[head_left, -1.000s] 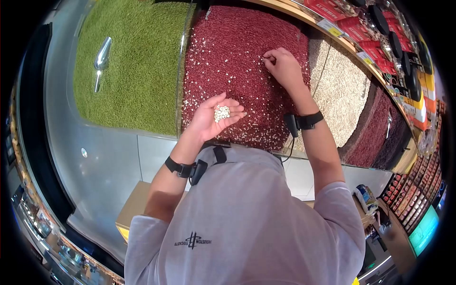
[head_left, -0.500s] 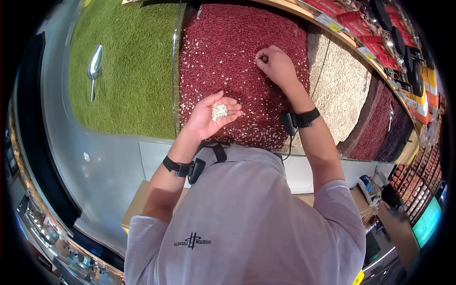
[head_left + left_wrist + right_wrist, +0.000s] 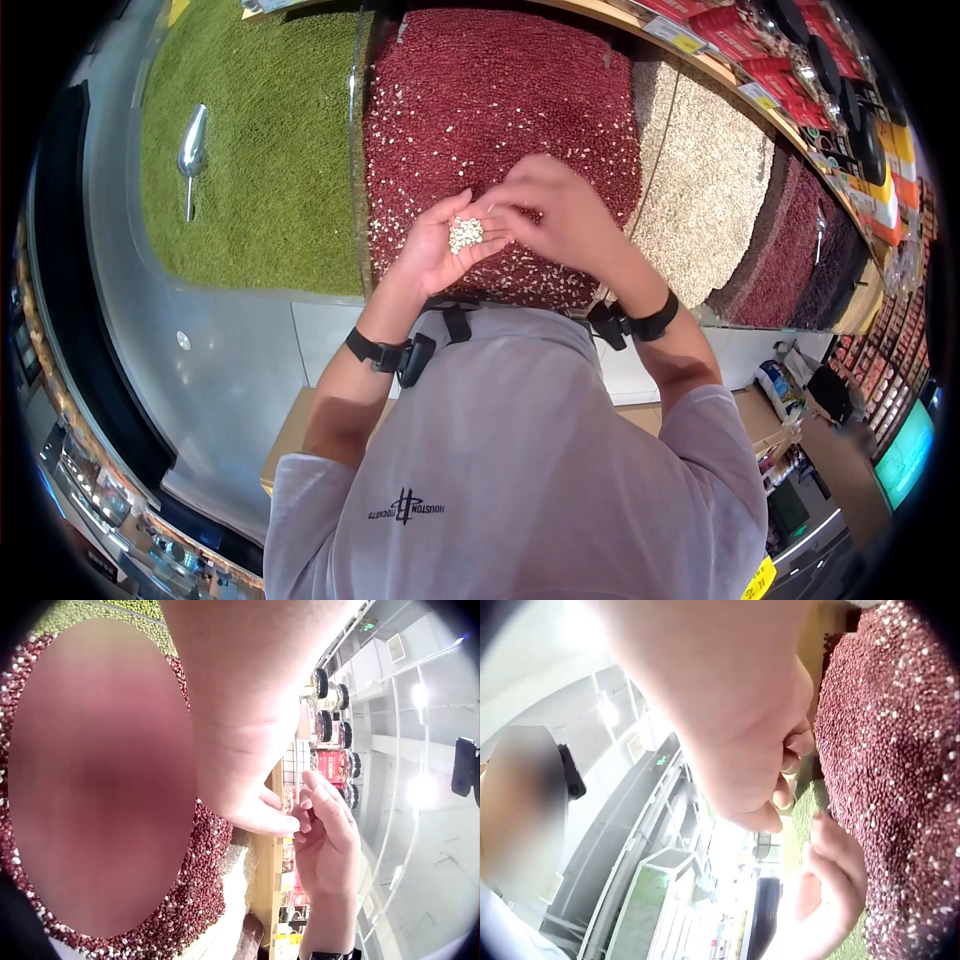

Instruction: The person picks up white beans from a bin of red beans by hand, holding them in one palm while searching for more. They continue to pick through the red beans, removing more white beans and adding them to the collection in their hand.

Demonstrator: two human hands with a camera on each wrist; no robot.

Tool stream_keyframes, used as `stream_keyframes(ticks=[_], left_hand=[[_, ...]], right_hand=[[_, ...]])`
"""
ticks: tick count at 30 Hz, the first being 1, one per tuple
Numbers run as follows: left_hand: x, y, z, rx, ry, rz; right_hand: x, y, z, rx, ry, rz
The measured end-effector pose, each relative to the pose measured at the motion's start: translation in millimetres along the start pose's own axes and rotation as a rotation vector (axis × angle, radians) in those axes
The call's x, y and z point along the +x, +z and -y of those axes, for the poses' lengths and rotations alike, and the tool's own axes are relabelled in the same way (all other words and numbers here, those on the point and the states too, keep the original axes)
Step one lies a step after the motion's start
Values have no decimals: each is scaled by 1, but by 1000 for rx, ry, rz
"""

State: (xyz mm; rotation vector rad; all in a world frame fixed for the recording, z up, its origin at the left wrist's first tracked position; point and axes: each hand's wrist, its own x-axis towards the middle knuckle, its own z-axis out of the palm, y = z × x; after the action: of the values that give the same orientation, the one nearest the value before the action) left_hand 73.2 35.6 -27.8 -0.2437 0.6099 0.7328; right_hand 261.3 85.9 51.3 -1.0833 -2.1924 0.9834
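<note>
In the head view my left hand (image 3: 428, 252) lies palm up over a bin of red beans (image 3: 480, 90), its fingers extended, carrying a small heap of white beans (image 3: 466, 234). My right hand (image 3: 560, 215), blurred by motion, is just over the left fingertips, thumb and finger pinching a pale speck the size of a white bean. Many more white beans lie scattered among the red ones. The left wrist view shows the right hand (image 3: 330, 847) with bent fingers, close to the left fingertips. In the right wrist view the left hand (image 3: 838, 877) appears below the curled right fingers (image 3: 799, 742).
Left of a clear divider (image 3: 357, 140) is a bin of green beans (image 3: 270, 150) with a metal scoop (image 3: 193, 150) on it. Cream-coloured grains (image 3: 715, 180) fill the bin to the right. Packaged goods (image 3: 740, 45) line the shelf beyond a wooden edge.
My right hand has come from the far part of the red beans down and left to my left fingertips. The left hand has stayed nearly in place with its heap.
</note>
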Motion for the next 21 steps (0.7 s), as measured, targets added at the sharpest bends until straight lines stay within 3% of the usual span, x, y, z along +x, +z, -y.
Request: stream_keyframes(ticks=[3, 6, 10, 21], left_hand=[[2, 3, 3, -77, 1, 73], [-4, 8, 1, 60, -54, -23], [-7, -1, 2, 1, -40, -53], [-7, -8, -1, -24, -25, -75]], right_hand=[[-5, 4, 3, -52, -71, 8], [2, -8, -30, -56, 186, -158], [10, -15, -99, -295, 244, -243], [26, -12, -126, -462, 286, -37]])
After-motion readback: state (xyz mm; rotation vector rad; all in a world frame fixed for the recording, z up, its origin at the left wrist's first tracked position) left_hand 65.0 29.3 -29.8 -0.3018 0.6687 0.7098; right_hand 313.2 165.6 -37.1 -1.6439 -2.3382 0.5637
